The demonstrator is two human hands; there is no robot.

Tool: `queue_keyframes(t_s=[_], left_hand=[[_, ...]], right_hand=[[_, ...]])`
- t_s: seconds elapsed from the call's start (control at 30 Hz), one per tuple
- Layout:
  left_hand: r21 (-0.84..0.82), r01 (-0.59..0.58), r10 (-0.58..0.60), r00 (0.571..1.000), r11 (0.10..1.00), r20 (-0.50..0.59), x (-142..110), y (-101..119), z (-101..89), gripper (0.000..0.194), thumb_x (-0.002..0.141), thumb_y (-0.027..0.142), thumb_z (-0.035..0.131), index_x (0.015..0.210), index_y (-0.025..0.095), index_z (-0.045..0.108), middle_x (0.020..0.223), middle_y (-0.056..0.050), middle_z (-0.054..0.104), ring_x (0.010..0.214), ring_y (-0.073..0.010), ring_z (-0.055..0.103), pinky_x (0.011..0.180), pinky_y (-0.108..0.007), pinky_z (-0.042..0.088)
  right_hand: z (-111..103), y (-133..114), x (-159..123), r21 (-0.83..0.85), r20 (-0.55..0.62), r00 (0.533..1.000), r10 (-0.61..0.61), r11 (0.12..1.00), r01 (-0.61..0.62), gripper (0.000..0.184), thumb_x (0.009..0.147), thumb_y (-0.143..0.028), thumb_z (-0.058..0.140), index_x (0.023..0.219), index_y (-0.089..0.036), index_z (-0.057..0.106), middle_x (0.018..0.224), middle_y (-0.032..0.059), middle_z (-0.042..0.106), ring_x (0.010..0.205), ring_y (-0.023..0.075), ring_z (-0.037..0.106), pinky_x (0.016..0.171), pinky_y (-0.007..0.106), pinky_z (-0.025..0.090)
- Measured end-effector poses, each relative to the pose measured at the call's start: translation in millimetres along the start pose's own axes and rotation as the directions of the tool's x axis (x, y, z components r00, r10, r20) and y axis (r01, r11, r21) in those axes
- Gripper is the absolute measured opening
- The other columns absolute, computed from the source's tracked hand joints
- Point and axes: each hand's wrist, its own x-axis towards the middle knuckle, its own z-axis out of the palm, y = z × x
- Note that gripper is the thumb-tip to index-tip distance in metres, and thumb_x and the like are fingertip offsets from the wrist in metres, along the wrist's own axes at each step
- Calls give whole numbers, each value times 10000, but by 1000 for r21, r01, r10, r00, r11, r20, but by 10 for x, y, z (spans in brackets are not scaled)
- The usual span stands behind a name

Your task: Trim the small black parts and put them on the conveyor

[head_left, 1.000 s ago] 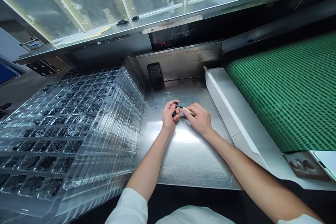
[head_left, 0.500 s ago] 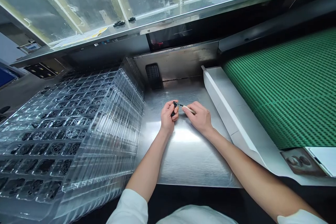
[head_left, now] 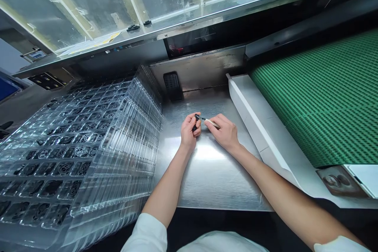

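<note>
My left hand (head_left: 189,130) is closed around a small black plastic part (head_left: 194,128), most of it hidden by the fingers. My right hand (head_left: 224,130) pinches the pale handle of a slim trimming knife (head_left: 213,123). The knife's thin metal blade points left and meets the upper end of the black part, though the exact contact is too small to make out. Both hands are held over a shiny metal work surface (head_left: 218,193).
A tall stack of clear plastic trays (head_left: 118,141) with black parts in their pockets stands at left. On the right, a pale metal rail (head_left: 260,134) borders a green conveyor belt (head_left: 325,98). A dark textured piece (head_left: 173,86) leans against the back wall.
The hands, the black part and the knife keep nearly the same position. Only a slight shift of the camera view shows.
</note>
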Motion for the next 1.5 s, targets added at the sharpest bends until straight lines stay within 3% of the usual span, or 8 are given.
queue_keyframes(t_s=[0.33,0.53,0.8,1.0,1.17,1.27,1.4,1.5], left_hand=[[20,52,-52,998,998,17,-5,-12,-4,439,829,431,803,1129,151,647,679,48,463,444,-24,249,444,-193,117],[107,76,-78,997,991,17,-22,-142,54,524,770,538,833,1065,143,655,629,54,475,436,-24,234,439,-191,104],[162,66,-65,998,985,-13,3,-185,81,657,652,606,916,1016,144,623,581,90,430,451,-27,254,446,-187,106],[76,159,-147,978,984,-149,-15,-203,67,570,740,626,829,946,202,509,570,115,395,391,-27,212,441,-194,71],[32,158,-157,987,987,-27,-34,-138,101,573,749,689,779,836,205,483,535,113,334,417,-35,192,444,-193,96],[40,142,-142,990,989,-7,-42,-102,123,597,754,733,738,731,209,452,505,102,311,426,-45,188,445,-211,91],[116,121,-111,990,986,-90,-94,-52,236,594,824,703,673,612,213,413,484,69,328,430,-67,213,454,-252,119],[288,72,-45,994,955,-99,-247,89,433,544,905,597,626,573,195,469,539,23,430,508,-102,350,506,-258,270]], right_hand=[[-76,-52,85,273,-19,993,120,956,-110,293,1020,-470,619,888,-228,718,870,28,671,812,200,606,743,328,430],[-48,-89,59,422,81,985,150,891,-170,253,943,-436,692,810,-226,739,857,29,686,815,204,611,752,327,440],[-8,-69,49,382,102,978,180,901,-205,304,940,-454,621,805,-204,729,793,31,657,746,198,563,711,323,414],[-39,-47,28,315,52,956,289,904,-291,407,902,-578,610,888,-188,728,832,50,676,761,226,585,735,338,442],[-18,8,40,252,60,952,302,918,-307,500,820,-661,626,910,-183,744,863,88,700,786,270,620,767,377,475],[4,10,61,223,83,954,288,928,-300,529,776,-689,608,907,-196,746,901,112,721,834,311,648,797,419,494],[-25,-11,96,157,92,948,305,936,-316,478,733,-676,589,878,-241,724,894,112,728,862,366,674,793,479,517],[-64,36,93,101,108,953,283,950,-294,393,714,-646,565,843,-293,679,884,110,719,884,398,693,765,511,530]])
